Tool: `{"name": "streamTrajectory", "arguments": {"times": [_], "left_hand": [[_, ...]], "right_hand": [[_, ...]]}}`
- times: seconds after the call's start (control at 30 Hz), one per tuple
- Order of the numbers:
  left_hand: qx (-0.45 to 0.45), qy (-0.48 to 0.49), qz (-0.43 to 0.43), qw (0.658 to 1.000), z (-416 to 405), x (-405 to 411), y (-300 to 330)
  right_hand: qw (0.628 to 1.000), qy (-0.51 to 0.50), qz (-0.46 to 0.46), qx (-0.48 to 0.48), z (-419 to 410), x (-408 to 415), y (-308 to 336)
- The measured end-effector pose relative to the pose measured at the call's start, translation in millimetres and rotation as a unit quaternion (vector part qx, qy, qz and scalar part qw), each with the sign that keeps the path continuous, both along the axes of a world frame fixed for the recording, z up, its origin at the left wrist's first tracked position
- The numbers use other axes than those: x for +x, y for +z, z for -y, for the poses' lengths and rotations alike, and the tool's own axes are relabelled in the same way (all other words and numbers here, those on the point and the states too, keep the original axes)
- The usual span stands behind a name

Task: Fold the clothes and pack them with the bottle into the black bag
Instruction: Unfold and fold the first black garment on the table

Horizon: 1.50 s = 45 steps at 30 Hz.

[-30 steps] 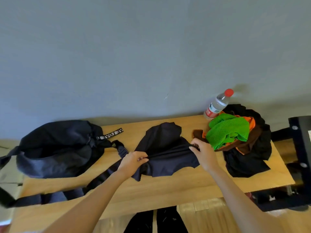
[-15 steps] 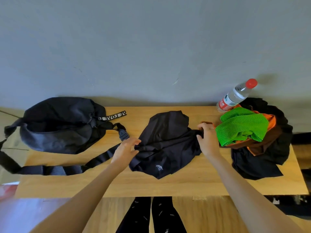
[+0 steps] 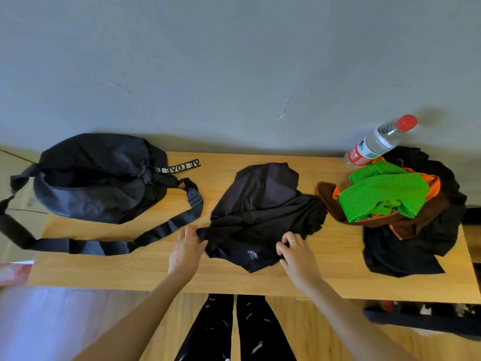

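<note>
Now, step in hand: folding the first garment, a black shirt (image 3: pixel 263 217) lying crumpled mid-table (image 3: pixel 145 267).
Left hand (image 3: pixel 186 250): pinches the shirt's left edge.
Right hand (image 3: pixel 295 252): fingers curled, gripping the near hem.
Black bag (image 3: pixel 101 178): at the left end, mouth open.
Waiting: bottle (image 3: pixel 377 143) and a clothes pile (image 3: pixel 406 209) topped by green mesh, far right.
Next move, likely: pull the fabric flat before creasing.
</note>
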<state>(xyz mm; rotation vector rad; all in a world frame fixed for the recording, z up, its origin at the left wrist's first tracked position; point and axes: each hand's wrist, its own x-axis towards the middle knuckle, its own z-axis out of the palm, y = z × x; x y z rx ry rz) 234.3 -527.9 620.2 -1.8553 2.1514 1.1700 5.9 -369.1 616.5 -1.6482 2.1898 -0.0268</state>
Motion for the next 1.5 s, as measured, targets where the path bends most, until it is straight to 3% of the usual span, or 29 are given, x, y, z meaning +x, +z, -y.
{"name": "streamTrajectory", "arguments": {"times": [0.53,0.7,0.83,1.03,1.2,1.37,1.5], "left_hand": [[0.103,-0.087,0.040,0.990,-30,16,5],[0.116,-0.039,-0.004,0.992,-33,14,5],[0.095,0.032,-0.025,0.995,-23,-8,6],[0.063,0.114,-0.021,0.991,5,-31,-2],[0.058,0.050,-0.028,0.997,16,-38,-4],[0.103,0.124,-0.109,0.981,21,-39,6],[0.143,0.200,-0.201,0.948,29,-33,16]], "right_hand": [[1.000,-0.012,0.002,-0.007,-45,12,-5],[0.989,-0.128,0.044,-0.057,-42,10,-6],[0.947,-0.295,0.084,-0.095,-23,-4,0],[0.845,-0.514,0.137,-0.059,-4,-37,-1],[0.780,-0.594,0.197,-0.028,5,-55,-4],[0.735,-0.630,0.241,-0.070,9,-63,-9],[0.702,-0.613,0.340,-0.126,11,-67,10]]}}
